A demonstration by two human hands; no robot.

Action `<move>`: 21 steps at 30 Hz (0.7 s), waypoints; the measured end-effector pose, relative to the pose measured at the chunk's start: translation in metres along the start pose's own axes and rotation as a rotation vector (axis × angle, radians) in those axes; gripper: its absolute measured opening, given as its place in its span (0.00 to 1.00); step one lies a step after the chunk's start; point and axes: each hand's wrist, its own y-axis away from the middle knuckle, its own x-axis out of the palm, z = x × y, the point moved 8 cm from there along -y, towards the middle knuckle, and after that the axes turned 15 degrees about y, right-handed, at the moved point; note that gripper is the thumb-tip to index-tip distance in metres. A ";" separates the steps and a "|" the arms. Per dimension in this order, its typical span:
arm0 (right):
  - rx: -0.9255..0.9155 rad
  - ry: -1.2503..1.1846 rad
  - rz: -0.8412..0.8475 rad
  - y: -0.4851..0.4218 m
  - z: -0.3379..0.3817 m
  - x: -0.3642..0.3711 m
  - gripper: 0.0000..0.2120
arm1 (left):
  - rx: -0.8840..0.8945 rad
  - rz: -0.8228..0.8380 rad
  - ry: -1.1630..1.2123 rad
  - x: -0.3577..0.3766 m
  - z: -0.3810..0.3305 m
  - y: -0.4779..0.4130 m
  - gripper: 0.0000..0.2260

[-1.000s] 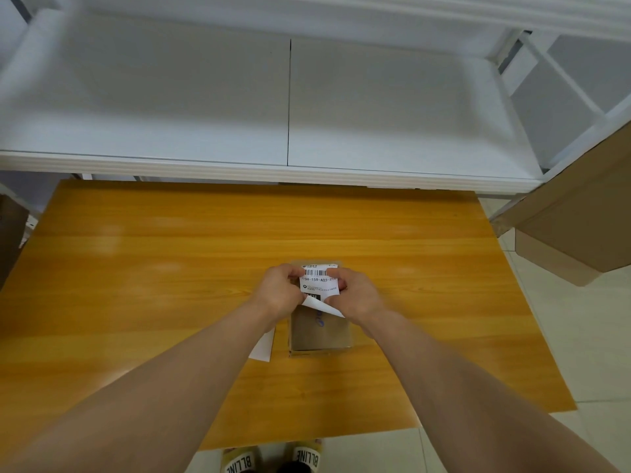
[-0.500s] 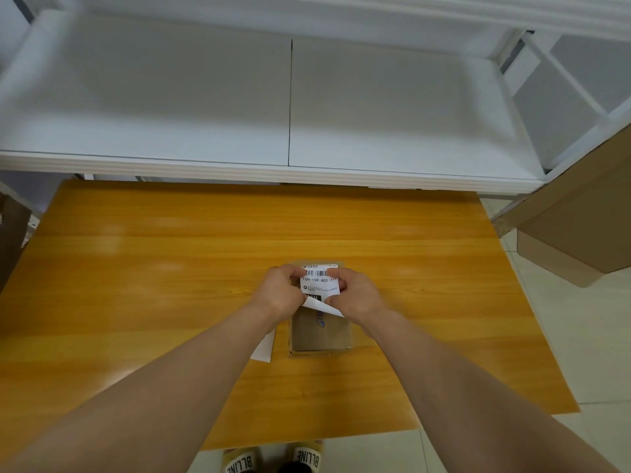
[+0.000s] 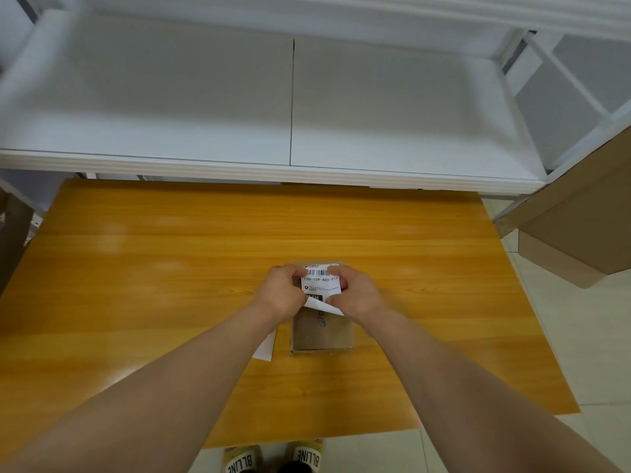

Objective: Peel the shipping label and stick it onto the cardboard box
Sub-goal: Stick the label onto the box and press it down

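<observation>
- Paper, white and thin: a loose slip (image 3: 264, 349) lies flat on the worktop (image 3: 170, 268) just left of the cardboard box (image 3: 322, 334), half under the left arm. It may be a peeled backing, but I cannot tell.
- Left of the box top, the left hand (image 3: 281, 293) pinches the left edge of the shipping label (image 3: 321, 283) with curled fingers.
- Over the far end of the box, the shipping label hangs between both hands. It is white, smooth and bendy, with black bars and letters on it. A white flap sticks out under it, near the box. That looks like backing paper still coming off.
- Under the label sits the cardboard box. It is small, brown, flat on top, with straight edges and a dull, rough look. A little blue mark shows on its top.
- Right of the box top, the right hand (image 3: 356, 295) pinches the right edge of the label, fingers closed on it.
- What could go wrong, I think:
  - The sticky side could fold and stick to itself, because the paper is so floppy.
  - A hard pull could tear the thin label.
  - The label could land crooked or hang off the box edge, since the box is small.
  - Pressing down too fast could leave bumps and wrinkles.
</observation>
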 end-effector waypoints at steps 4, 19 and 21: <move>-0.003 0.036 -0.020 -0.002 -0.002 0.000 0.25 | 0.034 0.001 -0.037 0.000 -0.003 0.000 0.19; -0.019 0.095 -0.031 -0.005 -0.005 0.003 0.15 | 0.078 -0.005 -0.202 0.005 0.002 -0.008 0.16; -0.034 0.118 -0.030 -0.004 -0.004 0.003 0.15 | 0.079 -0.005 -0.215 0.005 0.002 -0.007 0.16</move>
